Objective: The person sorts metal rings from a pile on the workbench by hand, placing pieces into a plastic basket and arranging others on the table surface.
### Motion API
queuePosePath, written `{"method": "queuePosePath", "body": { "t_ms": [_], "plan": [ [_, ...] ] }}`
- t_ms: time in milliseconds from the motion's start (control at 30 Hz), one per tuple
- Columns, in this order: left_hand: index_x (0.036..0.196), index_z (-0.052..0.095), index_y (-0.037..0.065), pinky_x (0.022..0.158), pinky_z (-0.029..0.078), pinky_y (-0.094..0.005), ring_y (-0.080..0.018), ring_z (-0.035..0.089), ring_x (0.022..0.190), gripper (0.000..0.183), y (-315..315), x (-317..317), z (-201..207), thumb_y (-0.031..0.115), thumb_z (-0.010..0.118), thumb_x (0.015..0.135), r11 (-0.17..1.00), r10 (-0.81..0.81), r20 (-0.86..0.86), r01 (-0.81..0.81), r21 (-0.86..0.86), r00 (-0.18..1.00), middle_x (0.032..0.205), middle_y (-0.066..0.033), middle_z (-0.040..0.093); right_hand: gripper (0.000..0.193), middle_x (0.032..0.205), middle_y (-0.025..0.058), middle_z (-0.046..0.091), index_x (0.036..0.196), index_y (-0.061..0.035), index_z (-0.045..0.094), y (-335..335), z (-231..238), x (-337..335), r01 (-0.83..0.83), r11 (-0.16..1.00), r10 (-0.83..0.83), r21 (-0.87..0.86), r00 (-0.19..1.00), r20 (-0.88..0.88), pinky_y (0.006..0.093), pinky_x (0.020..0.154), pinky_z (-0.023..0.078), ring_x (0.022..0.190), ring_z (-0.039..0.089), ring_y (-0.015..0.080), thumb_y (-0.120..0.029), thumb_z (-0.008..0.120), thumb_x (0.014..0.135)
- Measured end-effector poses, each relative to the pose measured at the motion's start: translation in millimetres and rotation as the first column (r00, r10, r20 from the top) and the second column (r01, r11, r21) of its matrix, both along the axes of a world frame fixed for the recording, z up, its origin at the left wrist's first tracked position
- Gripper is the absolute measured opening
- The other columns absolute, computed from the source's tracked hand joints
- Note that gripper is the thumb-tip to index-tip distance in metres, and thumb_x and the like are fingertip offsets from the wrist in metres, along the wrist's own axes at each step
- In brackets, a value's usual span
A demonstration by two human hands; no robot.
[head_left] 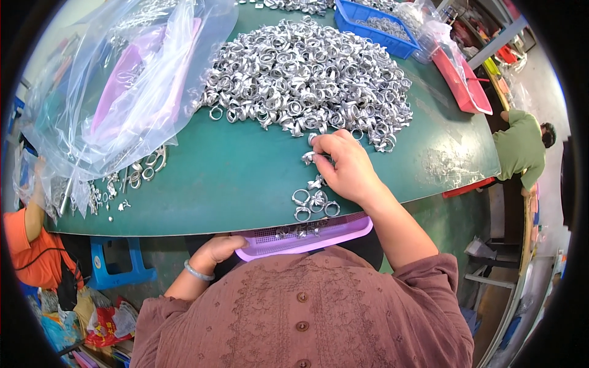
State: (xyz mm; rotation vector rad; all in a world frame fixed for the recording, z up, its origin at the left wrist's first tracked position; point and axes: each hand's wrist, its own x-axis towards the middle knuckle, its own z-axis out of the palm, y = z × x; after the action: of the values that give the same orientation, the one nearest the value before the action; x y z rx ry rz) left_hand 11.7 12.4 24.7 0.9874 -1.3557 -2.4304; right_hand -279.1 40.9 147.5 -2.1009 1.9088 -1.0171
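Nearest to the body, the left hand (222,248) is at the left end of a purple basket (334,236), which sits just under the near edge of the tabletop (233,178); its fingers touch the rim, but they are partly hidden, so I cannot tell how firmly they close. A few rings (300,232) lie inside this basket. Above it, close to the edge, there is a small loose group of rings (317,201), apart from the others. A little farther, the right hand (351,168) reaches over the tabletop with bent fingers, and a single ring (312,140) is at the fingertips; whether they pinch it or only push it, I cannot tell. The step in hand seems to be separating rings from the near side of the big heap (307,80). In my judgement, the next move calls for a light touch, because the pieces can hook into each other. The rings are silver-grey and shiny, many with a wide ornamental top, and they lie tilted in all directions. Beyond the heap stands a blue tray (402,48), with a red basket (461,89) to its right, and on the left a clear plastic bag (67,122) spreads.
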Motion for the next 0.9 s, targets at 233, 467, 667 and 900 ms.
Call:
{"method": "queuePosePath", "body": {
  "t_ms": [233, 467, 667, 900],
  "plan": [
    [0.112, 0.052, -0.008, 0.076, 0.048, -0.0335, -0.0241, 0.058, 0.091, 0.05, 0.3, 2.3, -8.5, -0.001, 0.053, 0.062, 1.0, 0.006, 0.035, -0.006, 0.0, 0.999, 0.106, -0.0137, 0.058, 0.013, 0.09, 0.0078, 0.063, 0.087, -0.0029, 0.058, 19.9, 0.4, 6.2, -0.075, 0.997, 0.073, 0.027, 0.996, 0.058, 0.0327, 0.07, 0.047, 0.082, 0.057, 0.0249, -0.001, 0.062, 0.075],
    [0.115, 0.05, -0.007, 0.079, 0.048, -0.034, -0.0247, 0.058, 0.093, 0.053, 0.1, 1.5, -11.1, 0.0, 0.052, 0.062, 1.0, 0.001, 0.008, -0.001, 0.017, 1.0, 0.108, -0.0138, 0.058, 0.01, 0.093, 0.009, 0.063, 0.086, -0.0009, 0.057, 28.2, 1.7, 4.0, -0.072, 0.99, 0.044, 0.118, 0.973, 0.225, 0.0295, 0.072, 0.047, 0.082, 0.059, 0.021, 0.001, 0.061, 0.077],
    [0.12, 0.046, -0.005, 0.08, 0.048, -0.0342, -0.0257, 0.058, 0.096, 0.057, -0.1, -0.6, -7.4, -0.001, 0.05, 0.063, 1.0, 0.012, -0.005, -0.012, 0.011, 1.0, 0.11, -0.0142, 0.057, 0.008, 0.087, 0.0017, 0.062, 0.094, -0.0014, 0.058, 26.1, 1.3, 4.4, -0.099, 0.995, 0.038, 0.032, 0.633, 0.774, 0.0214, 0.067, 0.046, 0.073, 0.054, 0.0054, -0.002, 0.057, 0.086],
    [0.13, 0.033, -0.003, 0.087, 0.047, -0.0351, -0.028, 0.054, 0.105, 0.068, 1.4, -1.6, -1.1, -0.004, 0.047, 0.064, 0.997, 0.039, 0.015, -0.04, 0.059, 0.999, 0.119, -0.0163, 0.05, 0.008, 0.108, 0.0166, 0.055, 0.087, -0.0003, 0.052, 20.7, 14.7, 3.0, -0.113, 0.991, 0.105, -0.071, 0.327, 0.939, 0.0256, 0.07, 0.051, 0.082, 0.063, 0.0168, 0.002, 0.059, 0.084]
  ]
}}
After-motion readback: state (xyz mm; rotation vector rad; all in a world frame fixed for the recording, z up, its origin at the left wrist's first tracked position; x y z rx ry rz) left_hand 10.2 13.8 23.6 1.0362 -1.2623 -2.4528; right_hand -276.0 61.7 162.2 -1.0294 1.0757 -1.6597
